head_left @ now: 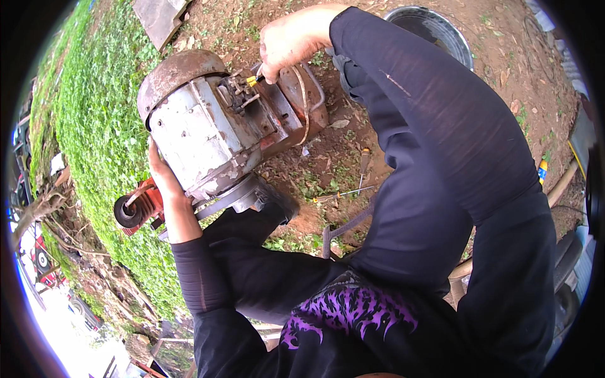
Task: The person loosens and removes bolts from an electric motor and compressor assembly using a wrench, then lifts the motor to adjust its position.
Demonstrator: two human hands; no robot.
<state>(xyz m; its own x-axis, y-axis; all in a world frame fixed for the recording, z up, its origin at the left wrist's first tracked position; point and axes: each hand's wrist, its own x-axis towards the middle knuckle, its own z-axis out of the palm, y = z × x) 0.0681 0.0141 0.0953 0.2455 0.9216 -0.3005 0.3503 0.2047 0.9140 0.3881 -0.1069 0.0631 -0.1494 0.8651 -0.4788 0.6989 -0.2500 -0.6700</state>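
Observation:
A large, worn grey electric motor (195, 126) with a rusty domed end cover (179, 75) lies tilted in front of me. My left hand (167, 189) grips its left side, with some fingers hidden by the body. Above the open terminal area (239, 94) on the motor, my right hand (283, 47) has its fingers closed on a small thing with a yellow part (252, 80); its kind is unclear. A tan cord (305, 107) loops down beside the rusty base. My left foot, in a dark shoe (280, 205), is close to the motor's near end.
Two screwdrivers, one upright-looking (365, 162) and one flat (343, 194), lie on the soil between my legs. A red finned part (145, 205) with a round black end sits left. A black tub (435, 28), stone slab (157, 22) and yellow-blue container (542, 171) are farther out.

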